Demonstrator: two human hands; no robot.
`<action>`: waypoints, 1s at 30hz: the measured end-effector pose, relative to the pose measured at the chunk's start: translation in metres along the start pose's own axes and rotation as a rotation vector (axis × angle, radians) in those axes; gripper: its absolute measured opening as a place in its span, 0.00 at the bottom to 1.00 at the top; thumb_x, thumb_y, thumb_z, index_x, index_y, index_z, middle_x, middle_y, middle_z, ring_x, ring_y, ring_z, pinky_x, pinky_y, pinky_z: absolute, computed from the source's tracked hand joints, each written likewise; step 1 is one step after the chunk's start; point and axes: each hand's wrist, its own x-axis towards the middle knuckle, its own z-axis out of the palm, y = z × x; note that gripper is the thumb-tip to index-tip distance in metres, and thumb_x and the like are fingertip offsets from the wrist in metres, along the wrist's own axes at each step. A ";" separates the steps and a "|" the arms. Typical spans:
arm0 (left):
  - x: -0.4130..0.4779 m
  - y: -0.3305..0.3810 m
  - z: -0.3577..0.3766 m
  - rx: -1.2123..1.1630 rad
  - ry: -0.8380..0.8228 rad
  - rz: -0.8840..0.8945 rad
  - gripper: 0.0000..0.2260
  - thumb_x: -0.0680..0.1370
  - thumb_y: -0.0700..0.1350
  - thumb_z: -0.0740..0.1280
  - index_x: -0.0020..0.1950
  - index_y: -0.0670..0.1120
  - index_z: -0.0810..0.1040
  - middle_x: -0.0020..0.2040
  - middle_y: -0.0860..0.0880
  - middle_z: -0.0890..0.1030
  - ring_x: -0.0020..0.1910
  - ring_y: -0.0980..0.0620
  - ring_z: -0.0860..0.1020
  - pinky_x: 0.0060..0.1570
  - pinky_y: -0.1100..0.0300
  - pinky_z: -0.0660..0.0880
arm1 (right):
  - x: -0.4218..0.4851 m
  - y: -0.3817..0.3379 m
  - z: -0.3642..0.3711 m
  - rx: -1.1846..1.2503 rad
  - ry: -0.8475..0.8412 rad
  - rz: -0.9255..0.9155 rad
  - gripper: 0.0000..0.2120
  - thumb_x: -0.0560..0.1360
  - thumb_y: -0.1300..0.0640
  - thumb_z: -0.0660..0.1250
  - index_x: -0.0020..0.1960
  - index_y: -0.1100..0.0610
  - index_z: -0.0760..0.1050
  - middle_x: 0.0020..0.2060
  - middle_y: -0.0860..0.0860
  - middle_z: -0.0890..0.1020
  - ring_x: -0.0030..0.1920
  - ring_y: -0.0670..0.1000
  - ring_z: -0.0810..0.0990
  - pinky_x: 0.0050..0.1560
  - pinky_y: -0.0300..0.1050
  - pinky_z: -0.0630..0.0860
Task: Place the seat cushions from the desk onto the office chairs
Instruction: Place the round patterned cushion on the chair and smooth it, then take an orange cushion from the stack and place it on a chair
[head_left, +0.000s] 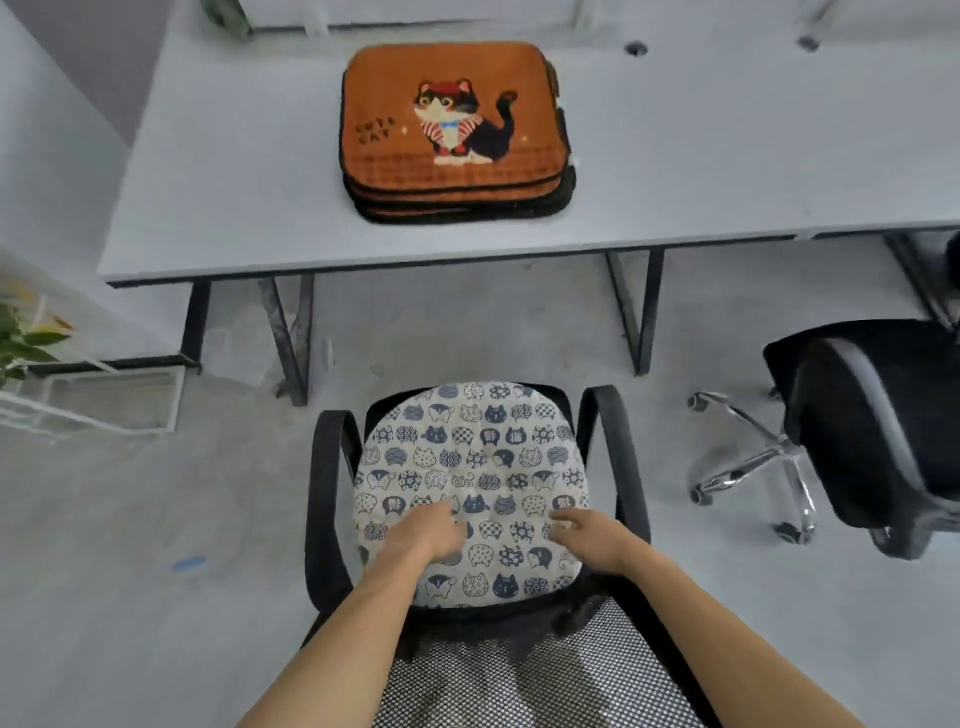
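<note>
A round white cushion (472, 467) printed with blue cat faces lies on the seat of a black office chair (327, 493) right below me. Both hands lie on the cushion's near half: my left hand (423, 535) rests flat with fingers spread, and my right hand (584, 532) lies palm down beside it. Neither hand grips anything. On the grey desk (218, 208) beyond the chair sits a stack of orange square cushions (452, 135); the top one shows a cartoon cat.
A second black office chair (872, 431) with a chrome star base stands at the right, its seat bare. A white shelf unit (88, 400) and a green plant (26, 338) are at the left. The floor is grey concrete.
</note>
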 end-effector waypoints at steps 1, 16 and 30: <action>-0.019 0.015 -0.003 -0.048 0.019 0.041 0.22 0.82 0.53 0.57 0.75 0.48 0.67 0.56 0.51 0.80 0.46 0.54 0.81 0.49 0.57 0.78 | -0.022 -0.001 -0.006 0.019 0.025 -0.040 0.22 0.82 0.47 0.60 0.75 0.48 0.68 0.65 0.51 0.79 0.65 0.60 0.77 0.65 0.53 0.73; -0.168 0.255 -0.044 0.116 0.743 0.247 0.21 0.83 0.54 0.56 0.77 0.54 0.65 0.71 0.51 0.74 0.69 0.49 0.72 0.64 0.50 0.73 | -0.220 0.112 -0.209 -0.308 0.674 -0.637 0.23 0.83 0.43 0.57 0.77 0.40 0.62 0.74 0.45 0.67 0.73 0.54 0.65 0.72 0.45 0.62; -0.201 0.381 -0.137 0.199 0.973 0.192 0.22 0.81 0.54 0.58 0.76 0.55 0.66 0.73 0.50 0.71 0.71 0.47 0.68 0.64 0.50 0.71 | -0.276 0.130 -0.381 -0.325 0.909 -0.744 0.23 0.83 0.43 0.55 0.77 0.40 0.61 0.76 0.44 0.65 0.78 0.50 0.53 0.74 0.49 0.59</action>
